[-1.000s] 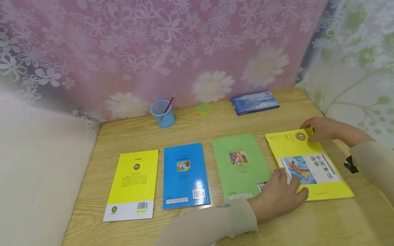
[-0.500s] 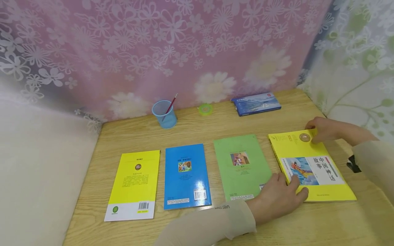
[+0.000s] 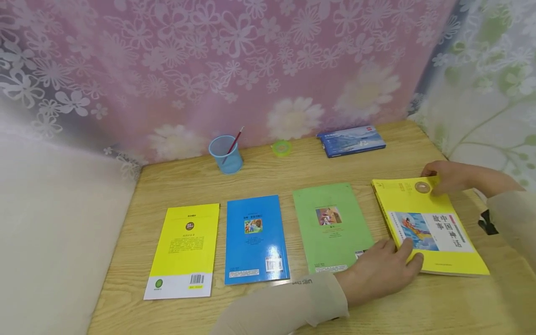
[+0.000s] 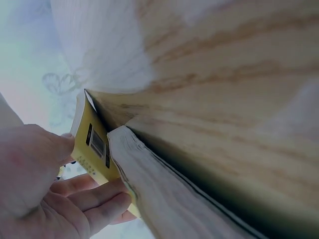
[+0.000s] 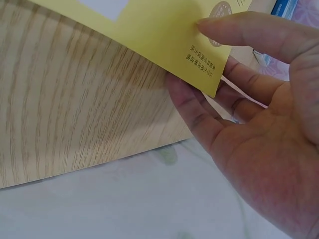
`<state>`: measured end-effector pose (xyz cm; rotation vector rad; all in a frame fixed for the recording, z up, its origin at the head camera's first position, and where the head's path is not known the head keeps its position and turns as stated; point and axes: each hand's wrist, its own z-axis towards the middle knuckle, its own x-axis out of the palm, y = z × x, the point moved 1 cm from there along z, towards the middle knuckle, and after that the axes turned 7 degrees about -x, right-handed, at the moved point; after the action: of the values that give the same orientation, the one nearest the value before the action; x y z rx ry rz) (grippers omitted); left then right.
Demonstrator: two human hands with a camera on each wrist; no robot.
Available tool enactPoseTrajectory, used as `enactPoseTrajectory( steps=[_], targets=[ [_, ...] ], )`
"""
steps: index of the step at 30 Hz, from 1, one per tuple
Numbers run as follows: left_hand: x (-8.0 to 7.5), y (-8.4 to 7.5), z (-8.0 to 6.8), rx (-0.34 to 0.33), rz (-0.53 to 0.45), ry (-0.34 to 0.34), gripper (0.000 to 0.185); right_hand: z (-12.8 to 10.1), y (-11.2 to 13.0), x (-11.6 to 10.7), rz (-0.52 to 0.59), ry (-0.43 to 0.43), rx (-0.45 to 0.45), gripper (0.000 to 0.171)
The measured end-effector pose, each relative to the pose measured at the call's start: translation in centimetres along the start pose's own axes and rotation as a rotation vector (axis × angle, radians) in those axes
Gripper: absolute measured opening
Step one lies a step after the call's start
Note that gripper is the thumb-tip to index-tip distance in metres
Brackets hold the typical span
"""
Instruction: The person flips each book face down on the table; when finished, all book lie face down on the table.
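Two sleeved forearms reach forward. The left hand (image 3: 383, 270) lies low, knuckles up, its fingers (image 4: 94, 206) curled around a book's near corner, thumb on top. The right hand (image 3: 450, 177), farther ahead, pinches the far corner between thumb (image 5: 249, 32) and fingers beneath.

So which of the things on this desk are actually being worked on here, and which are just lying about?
In hand:
- yellow picture-cover book, far corner pinched by the right hand, near corner held by the left hand

Lying about:
- green book
- blue book
- yellow book at the row's left end
- blue cup with a red pencil
- green tape roll
- blue box
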<state>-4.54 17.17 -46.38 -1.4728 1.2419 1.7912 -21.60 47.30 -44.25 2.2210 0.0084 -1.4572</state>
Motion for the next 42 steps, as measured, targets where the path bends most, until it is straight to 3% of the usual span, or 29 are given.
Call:
enactPoseTrajectory(
  steps=[5, 14, 23, 28, 32, 39, 42],
  targets=[
    [-0.1, 0.3, -0.1, -0.020, -0.021, -0.052, 0.045, -0.1, -0.1, -0.2, -0.011, 0.009, -0.013, 0.054],
    [0.0, 0.3, -0.1, -0.038, -0.041, -0.060, 0.044, -0.2, -0.1, -0.2, 0.004, 0.033, -0.010, 0.050],
    [0.0, 0.4, -0.1, -0.100, -0.102, -0.198, 0.045, -0.7, -0.8, -0.5, 0.041, 0.042, -0.026, 0.045],
    [-0.2, 0.7, -0.1, -0.117, -0.118, -0.214, 0.045, -1.2, -1.7, -1.3, -0.006, 0.050, -0.051, 0.039],
    [-0.6, 0.9, -0.2, -0.131, -0.155, -0.246, 0.047, -1.6, -2.4, -1.8, 0.038, 0.047, -0.033, 0.044],
    [-1.6, 1.6, 0.1, -0.142, -0.276, -0.330, 0.053, -2.5, -3.5, -2.2, 0.169, -0.047, 0.014, 0.047],
    [-1.9, 1.8, 0.1, -0.155, -0.319, -0.415, 0.054, -3.0, -3.9, -2.5, 0.202, -0.117, 0.042, 0.050]
  ],
)
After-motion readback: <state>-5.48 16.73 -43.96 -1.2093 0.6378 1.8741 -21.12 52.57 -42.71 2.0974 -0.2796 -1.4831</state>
